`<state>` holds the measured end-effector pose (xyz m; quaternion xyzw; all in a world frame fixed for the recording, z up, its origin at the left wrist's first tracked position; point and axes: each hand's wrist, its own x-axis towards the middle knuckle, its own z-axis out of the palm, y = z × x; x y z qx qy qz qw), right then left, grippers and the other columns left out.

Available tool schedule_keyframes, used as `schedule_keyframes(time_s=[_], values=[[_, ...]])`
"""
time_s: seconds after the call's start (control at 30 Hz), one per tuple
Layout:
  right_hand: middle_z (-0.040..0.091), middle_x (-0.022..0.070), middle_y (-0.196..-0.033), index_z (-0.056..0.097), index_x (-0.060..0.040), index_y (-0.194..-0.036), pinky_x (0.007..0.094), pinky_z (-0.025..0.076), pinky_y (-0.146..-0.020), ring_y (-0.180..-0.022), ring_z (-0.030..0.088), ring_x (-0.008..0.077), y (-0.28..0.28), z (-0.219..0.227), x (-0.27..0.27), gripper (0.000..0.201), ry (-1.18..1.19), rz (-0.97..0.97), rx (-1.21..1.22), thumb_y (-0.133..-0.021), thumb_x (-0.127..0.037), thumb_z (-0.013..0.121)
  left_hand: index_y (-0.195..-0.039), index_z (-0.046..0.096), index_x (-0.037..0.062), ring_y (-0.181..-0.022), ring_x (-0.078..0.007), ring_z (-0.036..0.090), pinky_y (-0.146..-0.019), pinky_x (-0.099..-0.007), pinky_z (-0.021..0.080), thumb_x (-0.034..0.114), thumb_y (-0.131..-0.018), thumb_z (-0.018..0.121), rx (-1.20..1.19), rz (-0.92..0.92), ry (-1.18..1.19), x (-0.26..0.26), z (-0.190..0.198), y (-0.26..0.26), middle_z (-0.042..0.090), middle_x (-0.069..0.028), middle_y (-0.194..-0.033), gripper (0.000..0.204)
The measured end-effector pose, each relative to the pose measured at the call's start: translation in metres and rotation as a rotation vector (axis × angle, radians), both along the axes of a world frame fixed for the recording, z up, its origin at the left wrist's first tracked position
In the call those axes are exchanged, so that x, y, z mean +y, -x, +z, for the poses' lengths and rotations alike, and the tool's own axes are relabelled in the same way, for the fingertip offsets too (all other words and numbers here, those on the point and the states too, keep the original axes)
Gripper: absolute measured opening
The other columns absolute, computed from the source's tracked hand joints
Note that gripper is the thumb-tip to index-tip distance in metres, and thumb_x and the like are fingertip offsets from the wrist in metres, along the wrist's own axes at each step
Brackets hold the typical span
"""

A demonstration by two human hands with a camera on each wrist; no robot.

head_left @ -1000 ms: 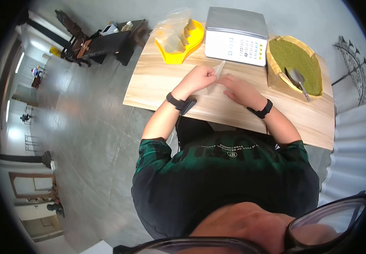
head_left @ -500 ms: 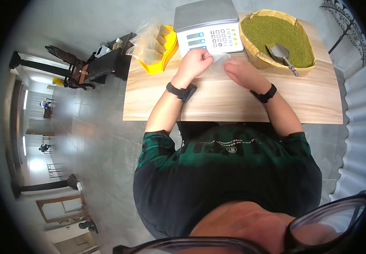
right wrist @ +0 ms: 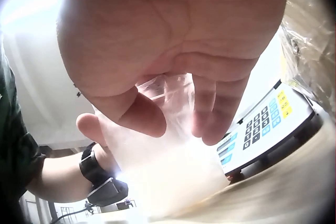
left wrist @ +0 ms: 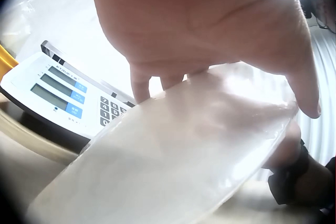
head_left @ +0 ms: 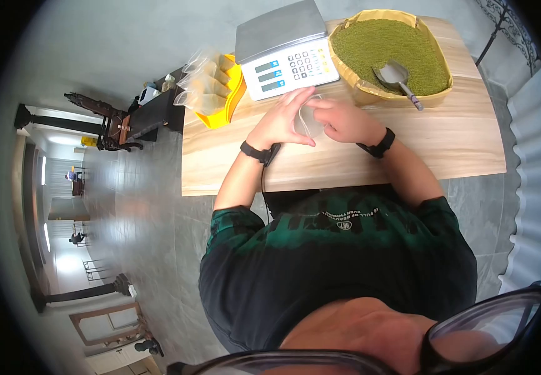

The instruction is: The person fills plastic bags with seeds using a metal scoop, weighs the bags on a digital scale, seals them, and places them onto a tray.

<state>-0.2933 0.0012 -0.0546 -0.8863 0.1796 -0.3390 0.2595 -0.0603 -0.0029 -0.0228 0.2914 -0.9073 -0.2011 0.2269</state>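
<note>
Both hands work on a translucent plastic bag [head_left: 308,120] over the near part of the table. In the head view my left hand [head_left: 281,120] curves round its side, thumb and fingers spread apart. The left wrist view shows the bag's film [left wrist: 157,155] bulging below that palm, its edge running along the fingers. My right hand [head_left: 343,120] is at the bag's mouth from the other side, fingers bent. From the right wrist, its thumb [right wrist: 150,119] and two fingers lie over the film, with more of the fingers hidden by it.
A digital scale [head_left: 288,53] stands just beyond the hands. Behind and right is a paper-lined container of green granules [head_left: 383,47] with a metal scoop [head_left: 394,74] in it. To the left, several filled clear bags [head_left: 205,81] stand in a yellow tray [head_left: 235,86].
The bag was flat and pinched between both hands; now its mouth is rounded. My left hand has spread around it. The head view has shifted, so the table things sit further left.
</note>
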Motion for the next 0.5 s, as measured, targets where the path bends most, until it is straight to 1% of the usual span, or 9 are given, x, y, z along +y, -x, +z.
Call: schedule_keyframes(time_s=[0.07,0.13,0.17,0.2,0.23,0.27,0.33,0.47,0.5], values=[[0.055,0.0178,-0.127,0.053,0.001,-0.087,0.0451,0.048,-0.084,-0.105,0.053,0.0398,0.0,-0.003,-0.001,0.014,-0.014,0.005,0.021,-0.073,0.004,0.053,-0.147,0.036,0.0051,-0.13,-0.0382,0.044,-0.109,-0.0454,0.035,0.043,-0.05,0.092,-0.028,0.0,0.022,0.002,0.003,0.001,0.048,-0.0179,-0.141,0.118],[0.055,0.0164,-0.132,0.058,-0.0011,-0.099,0.0447,0.048,-0.088,-0.109,0.055,0.0391,-0.001,-0.004,-0.001,0.028,-0.096,0.036,-0.009,-0.073,0.007,0.05,-0.146,0.037,0.0053,-0.129,-0.0382,0.046,-0.108,-0.0455,0.036,0.041,-0.052,0.092,-0.05,0.002,0.058,-0.001,0.006,0.001,0.051,-0.0172,-0.138,0.115],[0.055,0.0164,-0.132,0.058,-0.0011,-0.099,0.0447,0.048,-0.088,-0.109,0.055,0.0391,-0.002,-0.004,-0.001,0.028,-0.085,0.031,-0.004,-0.073,0.007,0.05,-0.146,0.037,0.0054,-0.127,-0.0378,0.047,-0.107,-0.0454,0.036,0.038,-0.053,0.092,-0.001,0.061,0.02,-0.003,0.003,-0.002,0.052,-0.0171,-0.137,0.113],[0.055,0.0159,-0.132,0.06,-0.0032,-0.106,0.0441,0.049,-0.089,-0.111,0.056,0.0385,-0.005,-0.004,0.001,0.037,-0.007,-0.02,-0.098,-0.073,0.009,0.049,-0.147,0.037,0.0055,-0.126,-0.0373,0.049,-0.107,-0.0452,0.037,0.035,-0.055,0.091,0.048,0.12,-0.022,-0.005,0.001,-0.004,0.053,-0.0169,-0.135,0.11],[0.056,0.0154,-0.132,0.061,-0.0052,-0.114,0.0434,0.049,-0.09,-0.112,0.057,0.0379,-0.006,-0.003,0.002,0.046,0.069,-0.068,-0.191,-0.073,0.01,0.047,-0.148,0.036,0.0065,-0.121,-0.0324,0.053,-0.105,-0.0433,0.039,0.028,-0.058,0.09,0.143,0.147,-0.065,-0.007,-0.001,-0.006,0.055,-0.0158,-0.132,0.108],[0.056,0.0154,-0.132,0.061,-0.0052,-0.114,0.0434,0.049,-0.09,-0.112,0.057,0.0379,-0.005,0.0,0.002,0.046,0.075,-0.069,-0.182,-0.073,0.01,0.047,-0.148,0.036,0.0065,-0.121,-0.0324,0.053,-0.105,-0.0433,0.039,0.028,-0.058,0.09,0.153,0.145,-0.061,-0.009,-0.002,-0.008,0.055,-0.0158,-0.132,0.108],[0.059,0.014,-0.128,0.06,-0.0084,-0.123,0.0409,0.052,-0.088,-0.11,0.06,0.0349,-0.002,0.008,0.004,0.052,0.007,-0.209,-0.183,-0.075,0.01,0.049,-0.15,0.034,0.0075,-0.117,-0.0269,0.055,-0.103,-0.0407,0.041,0.026,-0.058,0.09,0.342,0.18,-0.148,-0.013,-0.004,-0.014,0.056,-0.0147,-0.13,0.11],[0.064,0.0142,-0.117,0.062,-0.007,-0.116,0.0406,0.054,-0.079,-0.099,0.065,0.0321,0.017,0.033,0.002,0.039,0.127,-0.37,-0.159,-0.079,0.004,0.055,-0.15,0.033,0.008,-0.119,-0.0246,0.054,-0.101,-0.0376,0.043,0.024,-0.06,0.09,0.315,0.249,-0.215,-0.01,-0.003,-0.019,0.055,-0.0147,-0.131,0.108],[0.065,0.0145,-0.11,0.063,-0.0061,-0.111,0.0409,0.053,-0.075,-0.094,0.065,0.0319,0.027,0.043,0.005,0.032,0.194,-0.451,-0.074,-0.08,0.0,0.057,-0.15,0.034,0.0087,-0.119,-0.0273,0.055,-0.102,-0.0391,0.043,0.023,-0.062,0.089,0.323,0.239,-0.168,-0.008,-0.003,-0.017,0.055,-0.0165,-0.131,0.105]])
